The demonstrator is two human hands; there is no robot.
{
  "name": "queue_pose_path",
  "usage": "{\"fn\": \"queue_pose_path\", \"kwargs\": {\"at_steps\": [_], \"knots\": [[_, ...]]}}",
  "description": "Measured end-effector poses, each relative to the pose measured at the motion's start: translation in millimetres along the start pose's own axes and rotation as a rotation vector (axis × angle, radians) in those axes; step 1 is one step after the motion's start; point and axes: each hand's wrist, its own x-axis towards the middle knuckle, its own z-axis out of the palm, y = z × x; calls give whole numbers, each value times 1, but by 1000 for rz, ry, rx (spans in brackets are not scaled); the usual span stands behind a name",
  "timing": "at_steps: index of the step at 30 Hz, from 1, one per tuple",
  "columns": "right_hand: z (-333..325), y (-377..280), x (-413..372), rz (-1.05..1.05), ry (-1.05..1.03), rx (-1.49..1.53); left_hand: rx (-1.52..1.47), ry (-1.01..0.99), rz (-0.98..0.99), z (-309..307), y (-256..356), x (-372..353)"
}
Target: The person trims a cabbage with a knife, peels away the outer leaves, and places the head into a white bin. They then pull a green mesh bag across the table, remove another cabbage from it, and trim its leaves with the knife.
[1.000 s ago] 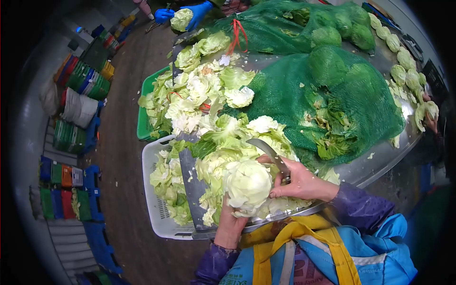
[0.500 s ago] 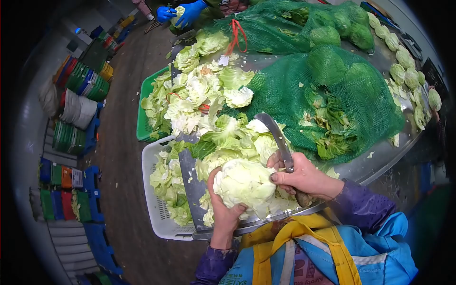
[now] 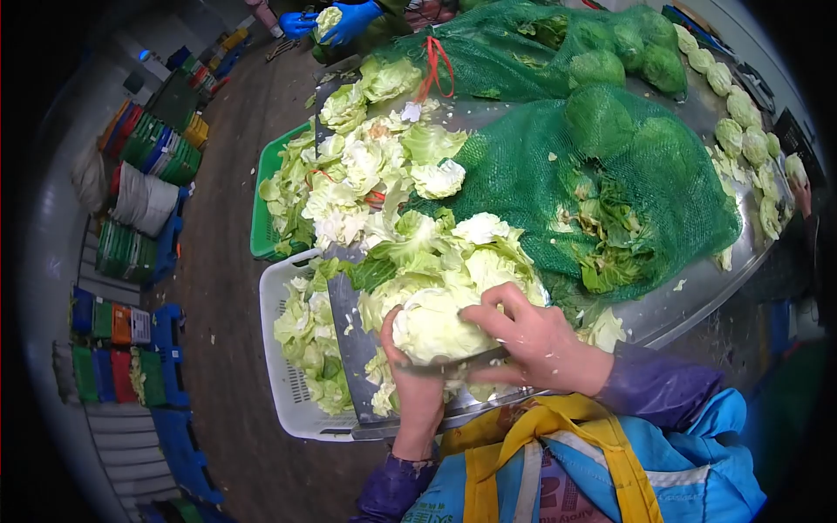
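My left hand (image 3: 413, 375) is wrapped round the left side of a pale, trimmed cabbage (image 3: 440, 324), holding it above the near edge of the metal table. My right hand (image 3: 540, 344) is closed on a knife, its fingers against the cabbage's right side. The dark knife blade (image 3: 475, 359) shows low along the underside of the cabbage; the handle is hidden in the hand. Loose cabbage leaves (image 3: 405, 270) lie heaped just beyond the cabbage.
A white basket (image 3: 272, 349) and a green crate (image 3: 260, 209) full of leaves stand left of the table. Green mesh sacks (image 3: 523, 174) of cabbages fill its middle. Trimmed cabbages (image 3: 731, 137) line the far right edge. A co-worker's blue-gloved hands (image 3: 353, 22) hold a cabbage at the top.
The knife has swung from upright, above the cabbage, down to its underside. My right hand has turned and moved left over the cabbage. My left hand has hardly moved.
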Motion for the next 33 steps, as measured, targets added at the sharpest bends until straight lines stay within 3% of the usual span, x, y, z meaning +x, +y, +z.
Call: {"fn": "queue_pose_path", "kwargs": {"at_steps": [5, 8, 10, 11, 14, 17, 18, 22, 24, 25, 26, 28, 31, 33], "knots": [[13, 17, -3, -69, 21, -53, 125, -16, 75, 1, 5, -2], [7, 44, -2, -113, 196, -70, 150, -39, 95, -8, -1, -1], [-10, 59, 6, 309, 294, 207, 113, -57, 106, -11, -2, -3], [-16, 56, 8, 309, 295, 205, 62, -51, 54, -8, 1, -4], [-27, 40, 13, 429, 253, 318, -14, -63, -11, -3, 4, -4], [-6, 40, 14, 88, 62, 352, 11, -110, -8, -5, 2, -3], [-6, 38, 13, 90, 65, 354, 50, -139, 15, -6, 1, -3], [-4, 29, 11, 193, -61, 294, -5, -120, -20, -1, 12, -4], [3, 35, 4, 335, -144, 520, -95, -72, -33, 2, 18, -4], [-8, 28, 9, 509, -279, 764, -97, -72, -32, 4, 24, -5], [-10, 27, 8, 511, -280, 763, -150, -64, -20, 5, 31, -5], [-12, 27, 5, 510, -176, 1070, -202, -51, -10, 2, 30, -6], [1, 31, 2, 495, -172, 1099, -368, -63, -96, -15, 5, -8], [4, 35, 2, 481, -164, 1068, -594, -111, -370, -20, -9, -10]]}}
